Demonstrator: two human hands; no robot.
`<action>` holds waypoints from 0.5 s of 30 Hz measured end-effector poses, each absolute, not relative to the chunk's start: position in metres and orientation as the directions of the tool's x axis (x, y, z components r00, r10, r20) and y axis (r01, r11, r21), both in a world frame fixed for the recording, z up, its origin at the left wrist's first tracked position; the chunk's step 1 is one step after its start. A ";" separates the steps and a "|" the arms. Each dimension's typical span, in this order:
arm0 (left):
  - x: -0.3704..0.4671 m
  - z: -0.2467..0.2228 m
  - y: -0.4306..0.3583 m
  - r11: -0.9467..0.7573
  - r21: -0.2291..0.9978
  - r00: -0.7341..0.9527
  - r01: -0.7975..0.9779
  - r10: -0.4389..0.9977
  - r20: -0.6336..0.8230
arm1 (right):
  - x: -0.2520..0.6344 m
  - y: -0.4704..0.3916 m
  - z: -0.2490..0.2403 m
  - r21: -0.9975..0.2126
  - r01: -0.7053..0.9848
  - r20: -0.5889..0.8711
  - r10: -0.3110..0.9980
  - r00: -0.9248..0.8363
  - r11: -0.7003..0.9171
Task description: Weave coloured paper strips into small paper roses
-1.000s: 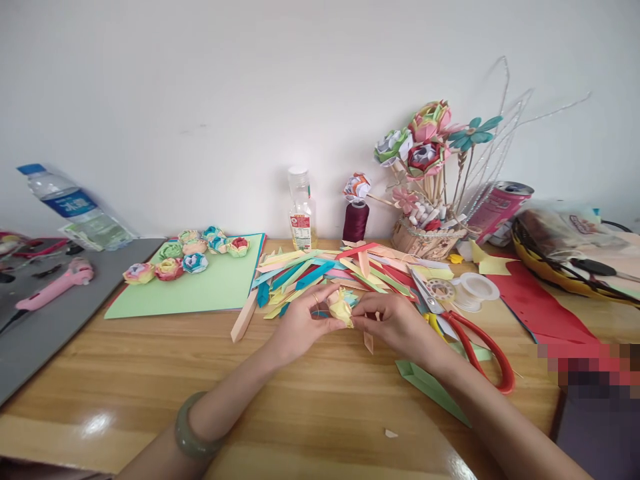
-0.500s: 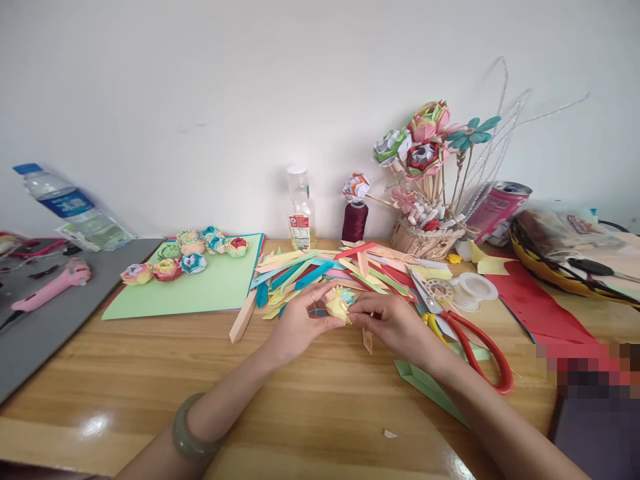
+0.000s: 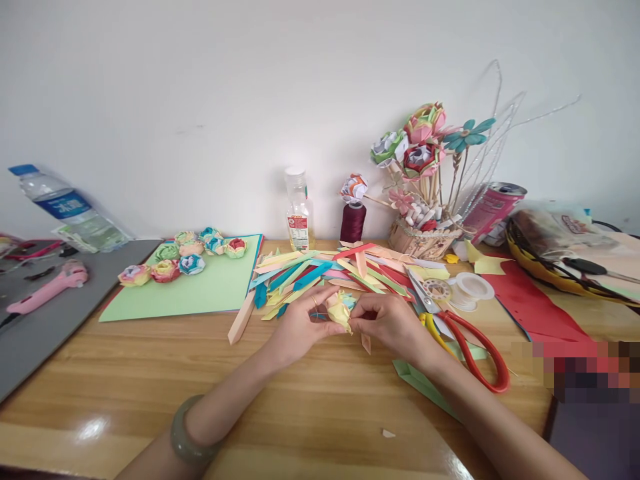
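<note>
You pinch a small yellow paper flower (image 3: 339,311) between both hands over the near edge of the pile of folded paper strips (image 3: 320,273).

Your left hand (image 3: 303,325) grips the flower's left side between thumb and fingers, and your right hand (image 3: 386,321) pinches its right side with the fingertips, the two hands close together but apart. To the right, the red-handled scissors (image 3: 463,333) lie beside your right forearm, with the clear spools (image 3: 473,288) just beyond them. To the left, a cluster of paper flowers (image 3: 185,257) sits on the green sheet (image 3: 200,297). On the far side, by the wall, stand a glass bottle (image 3: 299,217), a dark thread spool (image 3: 353,223) and a basket of flowers (image 3: 425,240).
</note>
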State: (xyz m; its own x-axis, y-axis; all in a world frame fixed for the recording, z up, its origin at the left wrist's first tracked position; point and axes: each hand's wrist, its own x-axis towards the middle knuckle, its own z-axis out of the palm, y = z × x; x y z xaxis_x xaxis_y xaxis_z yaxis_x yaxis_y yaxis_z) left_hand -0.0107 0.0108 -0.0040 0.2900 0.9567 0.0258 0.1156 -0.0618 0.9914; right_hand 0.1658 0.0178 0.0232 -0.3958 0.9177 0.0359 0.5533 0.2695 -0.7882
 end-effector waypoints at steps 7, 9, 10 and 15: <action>-0.012 -0.004 0.012 -0.062 0.991 0.278 0.115 0.960 0.028 | 0.168 0.019 0.024 -0.840 0.436 0.092 0.876 -0.473 0.323; -0.011 -0.004 0.012 -0.067 0.992 0.276 0.109 0.960 0.034 | 0.167 0.019 0.024 -0.832 0.459 0.089 0.890 -0.447 0.313; -0.011 -0.005 0.012 -0.068 0.992 0.278 0.105 0.960 0.036 | 0.167 0.018 0.024 -0.828 0.476 0.077 0.901 -0.427 0.297; -0.009 -0.005 0.011 -0.043 0.994 0.277 0.101 0.961 0.014 | 0.165 0.019 0.023 -0.839 0.500 0.008 0.924 -0.383 0.214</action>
State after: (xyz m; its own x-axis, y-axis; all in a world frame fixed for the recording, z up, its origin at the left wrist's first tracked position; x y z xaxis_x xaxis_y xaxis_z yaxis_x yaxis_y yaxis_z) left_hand -0.0093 0.0111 -0.0046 0.2773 0.9607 0.0137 0.1011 -0.0434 0.9939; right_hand 0.1646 0.0189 0.0226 -0.3827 0.9238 0.0079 0.4996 0.2141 -0.8394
